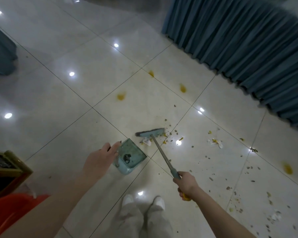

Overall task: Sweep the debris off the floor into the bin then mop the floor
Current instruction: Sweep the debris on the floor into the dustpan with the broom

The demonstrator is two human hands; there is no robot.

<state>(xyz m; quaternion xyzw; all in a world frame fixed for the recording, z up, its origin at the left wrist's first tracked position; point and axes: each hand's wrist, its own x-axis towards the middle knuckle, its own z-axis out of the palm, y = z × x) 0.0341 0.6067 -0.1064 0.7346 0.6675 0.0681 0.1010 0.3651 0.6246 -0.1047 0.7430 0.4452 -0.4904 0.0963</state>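
A light-blue dustpan (130, 156) stands on the pale tiled floor (86, 79), its mouth facing the broom. My left hand (100, 160) rests over its left edge, where the handle runs under my palm, fingers stretched along the rim. My right hand (185, 184) grips the grey broom handle (163, 157) near its yellow end. The blue broom head (151, 132) sits just beyond the dustpan mouth against a small pile of paper scraps and yellow bits (147, 141). More debris (213, 143) of dark pebbles, yellow crumbs and white scraps is scattered to the right.
Yellow stains (121, 96) dot the tiles ahead and at right. A blue pleated curtain (248, 48) runs along the far right. A red bin (9, 212) and a dark wooden-framed object (9, 167) are at lower left. My shoes (143, 200) stand behind the dustpan.
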